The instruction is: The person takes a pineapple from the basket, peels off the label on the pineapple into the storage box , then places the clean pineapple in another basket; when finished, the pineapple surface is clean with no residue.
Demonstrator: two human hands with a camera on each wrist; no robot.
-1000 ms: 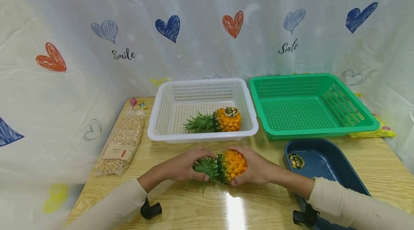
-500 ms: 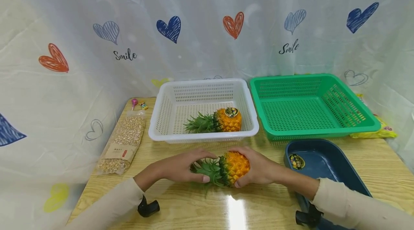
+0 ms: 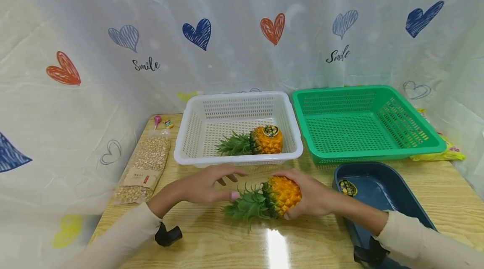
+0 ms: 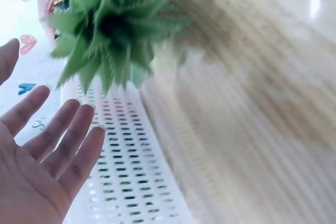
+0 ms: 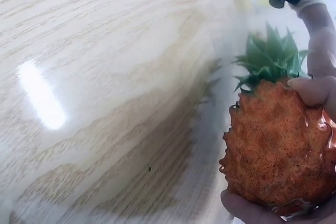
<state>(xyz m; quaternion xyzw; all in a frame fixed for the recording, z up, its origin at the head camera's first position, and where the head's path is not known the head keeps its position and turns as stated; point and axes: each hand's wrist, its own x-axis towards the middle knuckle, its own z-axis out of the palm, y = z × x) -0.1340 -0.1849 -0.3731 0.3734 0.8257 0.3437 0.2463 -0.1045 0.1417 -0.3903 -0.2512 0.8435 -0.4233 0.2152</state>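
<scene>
A small orange pineapple [image 3: 282, 196] with a green leafy crown [image 4: 113, 24] lies on its side over the front of the table, crown pointing left. My right hand [image 3: 311, 195] grips its body from the right, fingers over the far side and thumb on the near side; the right wrist view shows the pineapple [image 5: 281, 145] between thumb and fingers. Just behind the crown is my left hand [image 3: 206, 185], fingers spread and holding nothing; in the left wrist view its palm [image 4: 31, 166] faces the crown, apart from it. A second pineapple [image 3: 266, 140] with a sticker lies inside the white basket [image 3: 237, 160].
A green basket [image 3: 378, 154] stands at the back right, with a yellow packet [image 3: 438, 155] beside it. The dark blue tray [image 3: 382, 193] is under my right forearm. At left lie a bag of grains [image 3: 145, 168], a pink lollipop [image 3: 157, 119] and a small candy [image 3: 168, 124].
My left hand has come off the crown, moving left and away from it with fingers spreading. The right hand has shifted the pineapple slightly right.
</scene>
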